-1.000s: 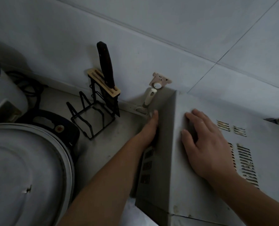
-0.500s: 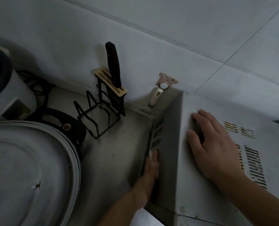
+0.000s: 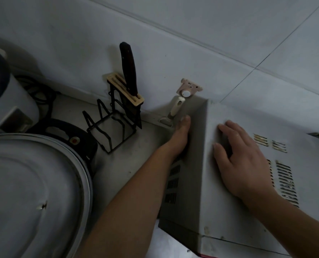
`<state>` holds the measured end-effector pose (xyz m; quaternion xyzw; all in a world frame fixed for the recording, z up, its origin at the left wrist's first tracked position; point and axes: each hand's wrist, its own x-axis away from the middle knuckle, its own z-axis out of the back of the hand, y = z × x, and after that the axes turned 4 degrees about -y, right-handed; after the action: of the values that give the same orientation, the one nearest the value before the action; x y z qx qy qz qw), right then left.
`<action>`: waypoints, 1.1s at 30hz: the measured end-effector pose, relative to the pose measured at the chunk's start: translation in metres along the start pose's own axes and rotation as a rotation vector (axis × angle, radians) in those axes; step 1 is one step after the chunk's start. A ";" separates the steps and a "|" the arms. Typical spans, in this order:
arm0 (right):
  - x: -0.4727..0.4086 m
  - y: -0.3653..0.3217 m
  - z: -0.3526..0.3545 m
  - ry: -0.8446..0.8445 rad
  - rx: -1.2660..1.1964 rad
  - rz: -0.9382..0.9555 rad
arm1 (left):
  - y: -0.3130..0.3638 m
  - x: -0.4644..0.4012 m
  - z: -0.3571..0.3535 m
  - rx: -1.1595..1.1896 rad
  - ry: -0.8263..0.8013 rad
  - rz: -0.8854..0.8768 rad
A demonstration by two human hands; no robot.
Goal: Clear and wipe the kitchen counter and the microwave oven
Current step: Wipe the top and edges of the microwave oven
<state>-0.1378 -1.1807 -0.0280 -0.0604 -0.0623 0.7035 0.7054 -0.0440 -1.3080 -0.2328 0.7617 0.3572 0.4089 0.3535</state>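
The microwave oven (image 3: 220, 192) is sitting on the kitchen counter (image 3: 128, 164) against the tiled wall (image 3: 192, 43), its long axis running left to right along that wall, its vented left side panel facing the knife rack (image 3: 115, 125). The left hand (image 3: 179, 138) is lying flat along that side panel, fingers straight and together, pointing toward the wall. The right hand (image 3: 242, 159) is resting palm-down on the oven's top near its left edge, fingers slightly apart and relaxed. A dark-handled knife (image 3: 129, 71) is standing upright in the rack. A large round lid (image 3: 33, 192) is filling the lower left.
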 end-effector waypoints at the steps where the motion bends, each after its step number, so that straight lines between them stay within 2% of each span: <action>1: 0.000 -0.001 0.000 -0.003 0.003 -0.002 | -0.007 0.011 0.000 -0.007 0.007 0.012; 6: 0.001 -0.004 0.003 -0.039 0.015 -0.023 | -0.023 0.118 -0.009 -0.015 -0.019 -0.024; 8: 0.001 -0.004 0.003 -0.053 0.026 -0.021 | -0.045 0.148 -0.009 0.015 -0.042 0.036; 11: 0.001 -0.003 0.003 -0.041 0.021 -0.009 | -0.066 0.190 -0.015 0.054 0.098 0.202; 15: 0.001 -0.002 0.002 -0.042 0.023 -0.004 | -0.084 0.225 -0.015 0.043 0.114 0.161; 19: 0.002 -0.001 0.001 -0.023 0.007 0.006 | -0.098 0.174 0.001 0.107 0.131 0.373; 23: 0.001 -0.001 0.000 -0.006 0.001 0.005 | -0.113 0.113 0.019 0.041 0.105 0.276; 29: 0.001 0.000 -0.002 0.027 -0.011 0.009 | -0.009 0.030 0.011 0.127 -0.059 0.191; 33: -0.001 0.001 -0.002 0.032 -0.006 0.009 | 0.013 0.009 0.012 0.138 -0.033 0.192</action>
<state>-0.1387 -1.1813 -0.0305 -0.0740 -0.0526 0.7053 0.7031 -0.0259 -1.3096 -0.2238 0.8214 0.3042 0.4029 0.2655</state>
